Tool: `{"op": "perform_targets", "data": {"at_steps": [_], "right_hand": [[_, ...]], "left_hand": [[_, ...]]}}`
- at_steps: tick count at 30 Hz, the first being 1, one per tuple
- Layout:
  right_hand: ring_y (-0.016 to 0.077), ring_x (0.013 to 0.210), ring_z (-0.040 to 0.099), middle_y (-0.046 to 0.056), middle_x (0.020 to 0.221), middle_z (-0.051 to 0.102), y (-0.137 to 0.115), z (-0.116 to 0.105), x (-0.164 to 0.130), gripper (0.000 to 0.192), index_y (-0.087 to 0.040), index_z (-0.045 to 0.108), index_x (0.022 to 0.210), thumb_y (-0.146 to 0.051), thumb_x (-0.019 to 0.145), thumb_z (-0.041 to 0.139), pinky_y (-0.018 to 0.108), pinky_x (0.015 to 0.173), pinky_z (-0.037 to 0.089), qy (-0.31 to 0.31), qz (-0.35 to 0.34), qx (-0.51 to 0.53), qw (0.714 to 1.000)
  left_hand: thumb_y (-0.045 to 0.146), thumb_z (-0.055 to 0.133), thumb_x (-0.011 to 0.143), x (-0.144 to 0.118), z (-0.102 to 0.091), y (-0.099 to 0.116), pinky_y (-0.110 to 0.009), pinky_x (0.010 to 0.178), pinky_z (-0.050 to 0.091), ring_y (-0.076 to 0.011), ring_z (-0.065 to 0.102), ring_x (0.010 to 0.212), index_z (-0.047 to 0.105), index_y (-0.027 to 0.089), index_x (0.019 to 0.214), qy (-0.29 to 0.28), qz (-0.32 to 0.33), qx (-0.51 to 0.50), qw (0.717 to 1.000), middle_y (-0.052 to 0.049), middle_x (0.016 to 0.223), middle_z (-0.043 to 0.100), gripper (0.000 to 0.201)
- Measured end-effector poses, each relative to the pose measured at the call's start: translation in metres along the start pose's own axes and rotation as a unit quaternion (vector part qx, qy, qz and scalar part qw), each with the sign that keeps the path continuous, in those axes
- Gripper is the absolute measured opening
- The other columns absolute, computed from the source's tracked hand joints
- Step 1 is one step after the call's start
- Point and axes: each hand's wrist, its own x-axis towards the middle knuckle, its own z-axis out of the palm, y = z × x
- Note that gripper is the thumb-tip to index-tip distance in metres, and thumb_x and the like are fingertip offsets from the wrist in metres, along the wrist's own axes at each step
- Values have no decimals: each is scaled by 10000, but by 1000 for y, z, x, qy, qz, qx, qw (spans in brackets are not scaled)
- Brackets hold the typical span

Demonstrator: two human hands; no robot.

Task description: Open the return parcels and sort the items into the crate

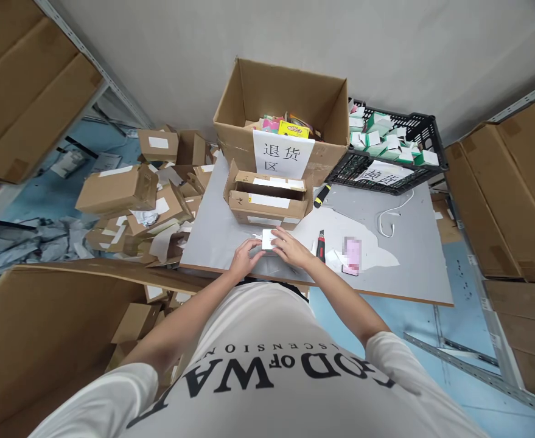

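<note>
Close to the table's front edge, a small white box [268,239] sits between my two hands. My left hand [246,256] grips its left side, fingers bent against it. From the right, my right hand [290,247] holds the same box, with fingers over its top and right edge. Just beyond them stands an open cardboard carton [267,213] with white labels. A red and black utility knife [321,246] lies to the right of my right hand, beside a pink-screened phone [351,255] and a crumpled white paper [335,260].
A large open cardboard box [235,143] with a paper sign stands at the back, holding colourful packages. Right of it, a black crate [434,143] holds several green-white boxes. A yellow-black knife [322,196] and white cable [388,213] lie on the grey table [413,243]. Cartons [116,188] pile up left.
</note>
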Motion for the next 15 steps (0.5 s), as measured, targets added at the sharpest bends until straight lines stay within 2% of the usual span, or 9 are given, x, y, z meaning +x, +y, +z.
{"op": "perform_targets", "data": {"at_steps": [3,7,12,15], "right_hand": [[279,1397,248,169,1404,407,-5,1,-3,233,-172,589,1033,-349,903,510,524,1055,359,1,19,10,1000],[332,1404,207,203,1461,313,-9,-3,-3,418,-159,577,1029,-493,786,643,531,1054,339,-13,31,9,999],[350,1400,208,198,1480,293,-17,-8,6,397,-163,546,1030,-396,748,700,524,1049,327,-56,76,-56,994],[356,1383,236,201,1485,283,-28,-9,12,412,-160,526,1069,-349,745,695,532,1044,319,-77,106,-106,986]], "left_hand": [[358,597,840,-1,-2,1,-396,863,532,-200,612,1007,573,210,1034,-13,11,11,1000,-82,1046,633,245],[327,593,841,-4,-7,2,-431,920,500,-227,571,1106,552,216,1092,-47,37,34,998,-95,1099,618,278],[370,694,742,10,-15,3,-455,972,465,-272,459,1256,387,203,1300,-84,26,61,994,-148,1332,469,658],[366,753,665,28,-18,5,-497,1051,381,-315,352,1341,293,184,1370,-139,32,92,985,-179,1443,345,861]]}}
